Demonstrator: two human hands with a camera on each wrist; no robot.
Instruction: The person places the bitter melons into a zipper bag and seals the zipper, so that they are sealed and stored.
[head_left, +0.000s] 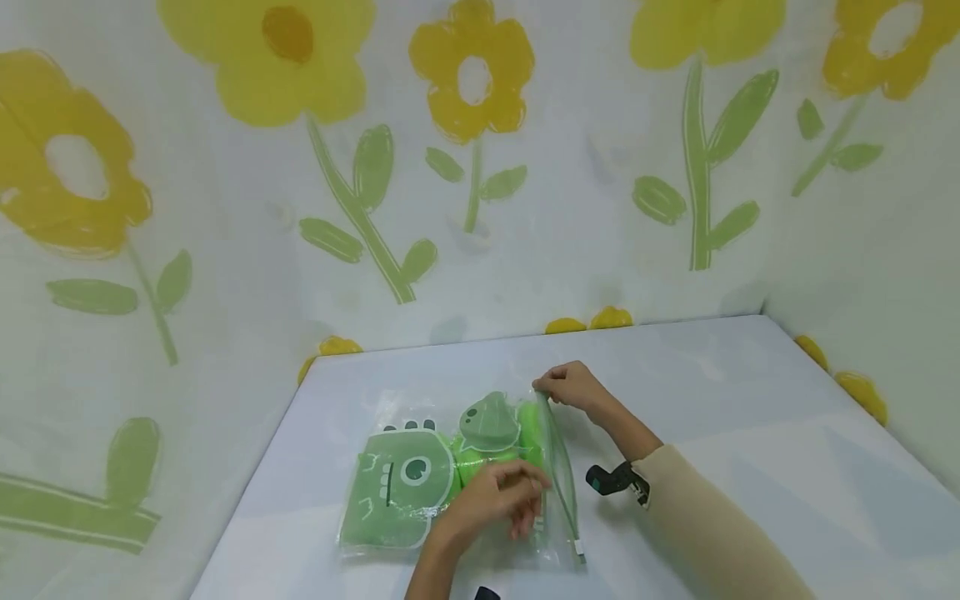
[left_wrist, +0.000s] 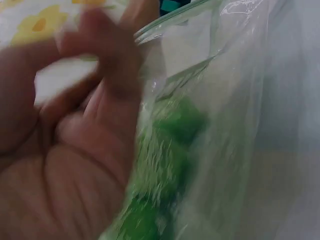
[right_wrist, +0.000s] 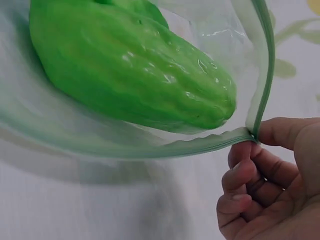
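A clear zip bag (head_left: 397,492) printed with green cartoon monsters lies flat on the table, its mouth toward the right. Bright green, bumpy vegetables (right_wrist: 135,70), long and gourd-like, lie inside it. At the far corner of the mouth, my right hand (head_left: 573,387) pinches the green zip edge (right_wrist: 200,145) between thumb and finger, and the mouth gapes in the right wrist view. My left hand (head_left: 491,500) is over the bag near the mouth, fingers loosely bent and blurred, with nothing seen in them. A white slider (head_left: 579,548) sits at the near end of the zip.
The white table (head_left: 712,400) extends to the right and behind the bag. A white cloth backdrop (head_left: 562,217) with yellow flowers surrounds it at the back and sides. A black wrist camera (head_left: 611,479) is strapped at the right sleeve.
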